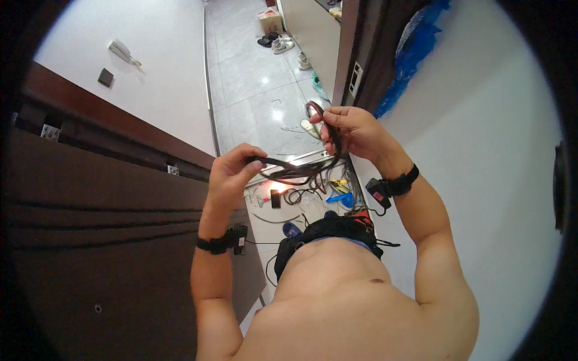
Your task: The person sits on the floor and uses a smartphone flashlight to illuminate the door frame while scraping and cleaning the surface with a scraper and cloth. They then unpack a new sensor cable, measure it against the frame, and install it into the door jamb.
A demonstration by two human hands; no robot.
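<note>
A bundle of black and red electrical cable (300, 170) hangs in loops between my two hands at chest height. My left hand (235, 173) pinches one end of the loops between thumb and fingers. Higher up and to the right, my right hand (350, 131) grips the other side, where a red and black loop stands out past the fingertips. More dark cable (298, 196) lies coiled on the floor beneath. Each wrist wears a black strap with a small box; a thin wire leads from each box.
At left stands a dark brown door (99, 189) with metal hinges. On the threshold floor lie a black phone (275, 198), a blue tool (341, 198) and yellow-handled pliers (339, 185). Shoes (282, 45) and a cardboard box (271, 21) sit farther along the hallway. A white wall (487, 180) rises close at right.
</note>
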